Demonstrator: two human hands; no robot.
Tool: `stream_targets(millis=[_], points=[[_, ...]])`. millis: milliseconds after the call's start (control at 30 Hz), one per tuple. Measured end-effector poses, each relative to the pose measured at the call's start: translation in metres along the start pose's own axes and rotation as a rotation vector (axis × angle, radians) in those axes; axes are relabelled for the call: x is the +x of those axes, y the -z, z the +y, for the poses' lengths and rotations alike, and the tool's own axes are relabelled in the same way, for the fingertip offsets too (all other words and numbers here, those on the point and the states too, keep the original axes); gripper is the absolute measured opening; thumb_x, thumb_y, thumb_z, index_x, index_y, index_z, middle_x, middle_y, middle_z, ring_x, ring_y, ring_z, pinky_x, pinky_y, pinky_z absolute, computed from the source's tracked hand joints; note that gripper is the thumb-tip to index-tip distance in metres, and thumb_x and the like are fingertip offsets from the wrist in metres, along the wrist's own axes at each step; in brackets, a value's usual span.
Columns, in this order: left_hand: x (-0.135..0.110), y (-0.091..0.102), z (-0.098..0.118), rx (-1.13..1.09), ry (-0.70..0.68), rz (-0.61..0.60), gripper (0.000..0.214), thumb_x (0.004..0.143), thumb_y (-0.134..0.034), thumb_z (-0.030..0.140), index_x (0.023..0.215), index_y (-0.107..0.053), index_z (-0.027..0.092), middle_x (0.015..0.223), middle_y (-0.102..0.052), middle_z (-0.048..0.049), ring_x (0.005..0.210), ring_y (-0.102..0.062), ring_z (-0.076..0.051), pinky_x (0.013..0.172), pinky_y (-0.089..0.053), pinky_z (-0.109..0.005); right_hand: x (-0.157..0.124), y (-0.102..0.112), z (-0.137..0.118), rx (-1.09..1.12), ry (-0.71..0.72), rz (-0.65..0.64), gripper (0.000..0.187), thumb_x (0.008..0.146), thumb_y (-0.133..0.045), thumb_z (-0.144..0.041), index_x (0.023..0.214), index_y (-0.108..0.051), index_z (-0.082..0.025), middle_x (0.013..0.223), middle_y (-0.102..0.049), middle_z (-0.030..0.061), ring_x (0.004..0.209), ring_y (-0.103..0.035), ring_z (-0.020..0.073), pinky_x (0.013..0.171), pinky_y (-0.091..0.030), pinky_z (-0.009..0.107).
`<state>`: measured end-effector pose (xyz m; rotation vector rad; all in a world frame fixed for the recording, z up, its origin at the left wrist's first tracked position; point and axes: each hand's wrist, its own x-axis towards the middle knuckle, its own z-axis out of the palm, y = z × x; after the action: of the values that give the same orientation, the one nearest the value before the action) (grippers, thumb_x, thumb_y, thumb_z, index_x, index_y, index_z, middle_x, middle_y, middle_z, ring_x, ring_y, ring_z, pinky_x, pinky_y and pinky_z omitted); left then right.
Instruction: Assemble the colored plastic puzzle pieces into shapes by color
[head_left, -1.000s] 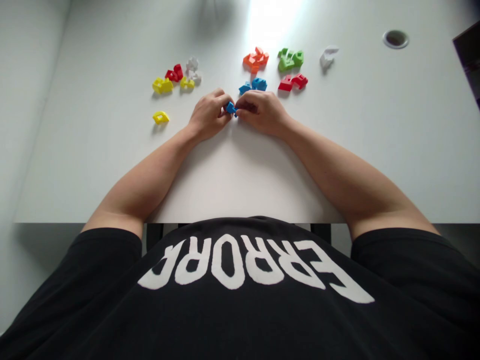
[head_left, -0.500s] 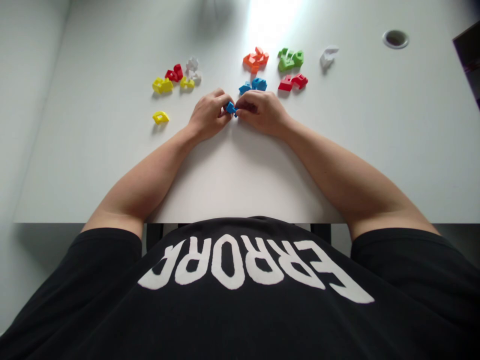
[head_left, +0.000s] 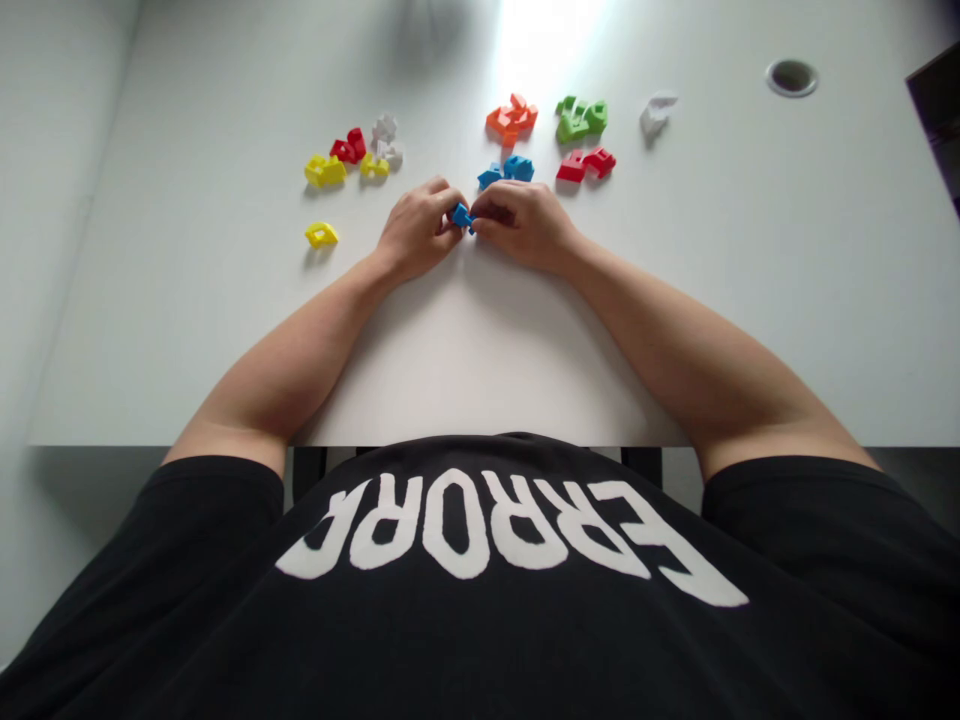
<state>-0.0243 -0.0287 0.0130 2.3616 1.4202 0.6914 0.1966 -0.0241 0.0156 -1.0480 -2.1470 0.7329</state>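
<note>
Both my hands rest on the white table [head_left: 480, 340], meeting in the middle. My left hand [head_left: 414, 228] and my right hand [head_left: 521, 222] each pinch the same small blue plastic piece [head_left: 460, 216], which shows between the fingertips; most of it is hidden by the fingers. Just beyond my right hand lie more blue pieces [head_left: 507, 170].
Loose plastic pieces lie scattered beyond the hands: yellow pieces [head_left: 324, 170], one yellow piece [head_left: 321, 235] alone, red [head_left: 349, 147] and white [head_left: 386, 140] at the left; orange [head_left: 511, 118], green [head_left: 580, 118], red [head_left: 586, 163] and white [head_left: 656, 112] at the right. A cable hole [head_left: 790, 76] sits far right.
</note>
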Motion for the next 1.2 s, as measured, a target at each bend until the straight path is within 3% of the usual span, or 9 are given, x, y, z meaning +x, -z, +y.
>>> stream_targets(millis=[267,500,633,867,1067,1200], points=[[-0.0005,0.0012,0.0017,0.011,0.007,-0.003,0.017,0.090,-0.066,0.035,0.103,-0.076,0.031,0.110,-0.075,-0.0060,0.090,-0.068,-0.023,0.085,-0.054,-0.039,0.0012,0.0008,0.0020,0.110,-0.059,-0.050,0.054,0.082,-0.063,-0.085,0.093,-0.071,-0.033,0.085,-0.077,0.0026,0.098,-0.057,0.0263,0.092,-0.044,0.046],[-0.0004,0.0000,-0.0001,0.009,-0.001,0.002,0.018,0.091,-0.065,0.037,0.105,-0.076,0.032,0.110,-0.075,-0.0060,0.094,-0.068,-0.024,0.083,-0.053,-0.039,0.0017,-0.0008,0.0029,-0.002,-0.003,-0.005,0.037,0.088,-0.066,-0.066,0.091,-0.071,-0.030,0.095,-0.077,0.0047,0.082,-0.060,0.0220,0.081,-0.049,0.042],[-0.0004,0.0002,0.0001,0.004,0.011,-0.006,0.017,0.090,-0.066,0.032,0.104,-0.076,0.032,0.111,-0.075,-0.0056,0.094,-0.068,-0.024,0.084,-0.053,-0.039,0.0005,-0.0003,0.0030,-0.018,-0.019,-0.009,0.027,0.091,-0.068,-0.058,0.093,-0.072,-0.031,0.097,-0.077,0.0035,0.087,-0.064,0.0245,0.082,-0.053,0.042],[-0.0006,0.0006,0.0018,-0.013,0.026,-0.018,0.018,0.089,-0.066,0.024,0.103,-0.077,0.028,0.113,-0.073,-0.0060,0.096,-0.069,-0.024,0.088,-0.051,-0.038,-0.0009,-0.0005,0.0037,0.010,-0.034,-0.013,0.030,0.091,-0.071,-0.059,0.095,-0.071,-0.029,0.095,-0.076,0.0031,0.091,-0.067,0.0263,0.085,-0.055,0.042],[-0.0002,0.0000,0.0010,-0.007,0.017,-0.019,0.017,0.090,-0.066,0.025,0.103,-0.076,0.028,0.112,-0.073,-0.0062,0.095,-0.069,-0.023,0.086,-0.051,-0.037,0.0022,-0.0019,0.0092,0.042,-0.006,-0.021,0.043,0.088,-0.071,-0.071,0.094,-0.073,-0.028,0.092,-0.076,0.0019,0.085,-0.056,0.0203,0.083,-0.048,0.040],[-0.0004,-0.0003,0.0004,0.001,0.000,-0.001,0.016,0.091,-0.066,0.030,0.104,-0.076,0.028,0.109,-0.073,-0.0064,0.093,-0.067,-0.023,0.083,-0.051,-0.036,0.0013,-0.0025,0.0089,0.014,0.035,0.007,0.033,0.091,-0.069,-0.059,0.093,-0.072,-0.027,0.093,-0.075,0.0025,0.081,-0.057,0.0195,0.080,-0.048,0.039]])
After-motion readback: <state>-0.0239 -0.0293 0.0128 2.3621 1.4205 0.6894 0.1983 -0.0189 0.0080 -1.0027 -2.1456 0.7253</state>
